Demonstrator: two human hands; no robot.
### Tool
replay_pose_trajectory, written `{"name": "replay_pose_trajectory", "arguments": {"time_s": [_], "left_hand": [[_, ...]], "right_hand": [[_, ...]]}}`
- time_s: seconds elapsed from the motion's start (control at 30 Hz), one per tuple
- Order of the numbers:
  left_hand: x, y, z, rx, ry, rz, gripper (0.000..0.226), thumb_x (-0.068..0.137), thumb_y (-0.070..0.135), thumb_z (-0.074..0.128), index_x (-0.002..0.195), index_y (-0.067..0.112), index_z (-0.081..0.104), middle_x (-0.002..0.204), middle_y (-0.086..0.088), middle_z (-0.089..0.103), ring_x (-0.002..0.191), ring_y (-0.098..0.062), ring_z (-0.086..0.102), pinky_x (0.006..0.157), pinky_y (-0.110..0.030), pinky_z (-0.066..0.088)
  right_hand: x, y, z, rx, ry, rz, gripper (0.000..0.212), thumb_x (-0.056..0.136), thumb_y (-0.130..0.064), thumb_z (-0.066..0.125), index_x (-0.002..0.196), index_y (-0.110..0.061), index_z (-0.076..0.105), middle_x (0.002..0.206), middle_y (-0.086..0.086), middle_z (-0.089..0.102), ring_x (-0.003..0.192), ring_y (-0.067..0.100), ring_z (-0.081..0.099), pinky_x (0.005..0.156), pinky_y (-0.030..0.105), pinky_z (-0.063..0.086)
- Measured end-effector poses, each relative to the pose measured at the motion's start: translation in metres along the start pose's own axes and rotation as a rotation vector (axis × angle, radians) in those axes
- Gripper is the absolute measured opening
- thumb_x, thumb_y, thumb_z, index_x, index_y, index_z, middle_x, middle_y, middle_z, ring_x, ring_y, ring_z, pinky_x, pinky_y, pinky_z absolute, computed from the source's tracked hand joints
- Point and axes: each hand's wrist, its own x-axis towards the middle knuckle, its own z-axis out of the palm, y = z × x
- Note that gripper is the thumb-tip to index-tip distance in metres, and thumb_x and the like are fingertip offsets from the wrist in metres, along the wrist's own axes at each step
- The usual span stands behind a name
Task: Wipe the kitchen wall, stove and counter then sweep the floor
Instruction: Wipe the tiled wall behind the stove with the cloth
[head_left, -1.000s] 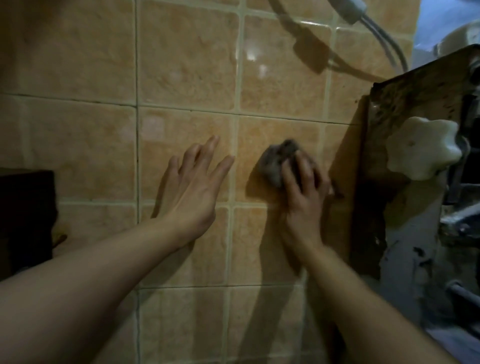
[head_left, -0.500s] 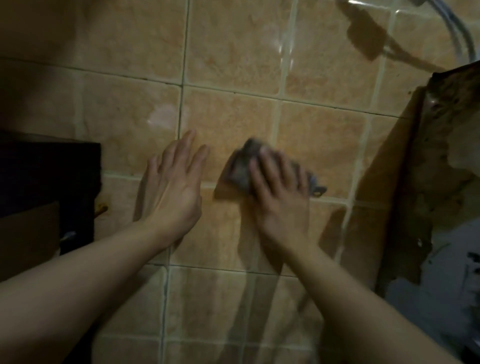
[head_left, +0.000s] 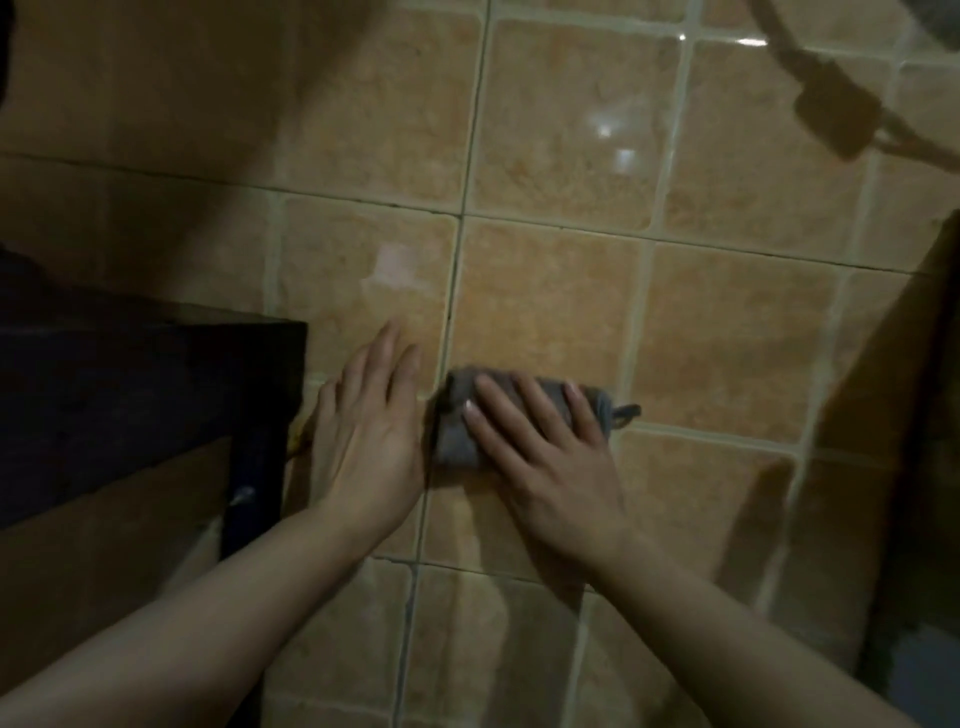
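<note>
Head view: the right hand (head_left: 550, 457) is pressing a folded grey cloth (head_left: 457, 421) flat against the wall (head_left: 561, 301), fingers straight and spread over it, not curled round it. The left hand (head_left: 369, 441) is resting flat on the tiles just beside it, fingers released, holding nothing. The cloth is looking soft, light and limp, so palm pressure over its middle is probably suiting it better than pinching its loop (head_left: 626, 414)

Dim home kitchen, glossy tan tiled wall (head_left: 561, 291) with pale grout, dark cabinet (head_left: 130, 395) at left
</note>
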Motion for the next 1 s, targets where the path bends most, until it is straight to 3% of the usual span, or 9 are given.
{"name": "replay_pose_trajectory", "arguments": {"time_s": [0.1,0.27,0.3,0.47,0.53,0.6,0.73,0.87,1.0], "left_hand": [[-0.007,-0.010,0.000,0.009,-0.030,-0.032,0.069,0.076,0.008,0.063,0.140,0.003,0.037,0.152,-0.016,0.026,0.134,-0.036,0.031,0.103,-0.052,0.035],[-0.012,-0.019,-0.001,-0.035,-0.059,-0.076,0.077,0.075,0.001,0.061,0.145,0.004,0.027,0.155,-0.015,0.015,0.139,-0.034,0.021,0.108,-0.051,0.031],[-0.015,-0.022,-0.001,-0.050,-0.065,-0.075,0.078,0.076,0.000,0.061,0.146,0.003,0.025,0.156,-0.015,0.013,0.140,-0.033,0.018,0.109,-0.051,0.029],[-0.033,-0.029,-0.002,-0.100,-0.156,-0.100,0.086,0.082,0.005,0.056,0.150,0.011,0.004,0.158,-0.003,-0.007,0.145,-0.019,-0.001,0.117,-0.040,0.018],[-0.040,-0.030,-0.003,-0.136,-0.125,-0.113,0.087,0.080,0.000,0.056,0.150,0.011,0.006,0.158,-0.004,-0.001,0.145,-0.021,0.003,0.115,-0.041,0.022],[-0.047,-0.032,-0.002,-0.174,-0.080,-0.123,0.084,0.077,-0.006,0.054,0.149,0.008,0.013,0.158,-0.007,0.007,0.144,-0.024,0.009,0.113,-0.041,0.024],[-0.063,-0.033,-0.006,-0.189,-0.082,-0.130,0.078,0.082,-0.004,0.045,0.150,0.013,0.012,0.157,-0.001,0.005,0.143,-0.016,0.005,0.115,-0.035,0.017],[-0.078,-0.046,-0.009,-0.118,-0.013,-0.119,0.063,0.079,0.005,0.047,0.141,0.009,0.035,0.144,-0.010,0.040,0.131,-0.025,0.034,0.105,-0.043,0.033],[-0.093,-0.053,-0.015,-0.114,-0.035,-0.167,0.060,0.073,0.008,0.051,0.132,0.012,0.042,0.130,-0.010,0.046,0.118,-0.027,0.041,0.094,-0.044,0.044]], "right_hand": [[0.007,0.008,-0.005,-0.009,-0.064,-0.116,0.070,0.080,-0.031,0.051,0.146,-0.023,0.032,0.153,0.002,0.031,0.140,0.027,0.026,0.110,0.050,0.016],[0.074,0.008,-0.013,0.022,0.035,0.189,0.062,0.084,-0.026,0.040,0.146,-0.021,0.034,0.152,0.003,0.033,0.139,0.028,0.031,0.109,0.047,0.019],[0.072,-0.002,-0.010,0.030,0.030,0.180,0.064,0.084,-0.026,0.041,0.147,-0.020,0.032,0.153,0.004,0.031,0.141,0.028,0.028,0.110,0.048,0.019],[0.025,-0.040,-0.003,0.069,-0.091,-0.192,0.065,0.078,-0.027,0.036,0.142,-0.020,0.040,0.149,0.004,0.039,0.137,0.027,0.029,0.110,0.047,0.013],[0.040,-0.033,-0.006,0.081,-0.099,-0.222,0.065,0.076,-0.025,0.034,0.139,-0.020,0.046,0.146,0.005,0.044,0.134,0.028,0.040,0.106,0.046,0.019],[0.074,-0.022,-0.011,0.082,-0.019,-0.120,0.062,0.077,-0.022,0.036,0.138,-0.018,0.048,0.144,0.007,0.046,0.131,0.030,0.044,0.103,0.045,0.021],[0.129,-0.021,-0.015,0.118,-0.003,0.152,0.059,0.090,-0.022,0.041,0.148,-0.021,0.030,0.155,0.002,0.025,0.143,0.028,0.023,0.111,0.047,0.010],[0.088,-0.059,0.002,0.084,-0.026,-0.091,0.062,0.080,-0.025,0.033,0.141,-0.020,0.044,0.149,0.003,0.039,0.136,0.031,0.036,0.108,0.048,0.018],[0.045,-0.079,0.004,0.086,-0.180,-0.288,0.064,0.078,-0.031,0.032,0.140,-0.021,0.047,0.148,0.001,0.040,0.137,0.027,0.031,0.107,0.047,0.016]]}}
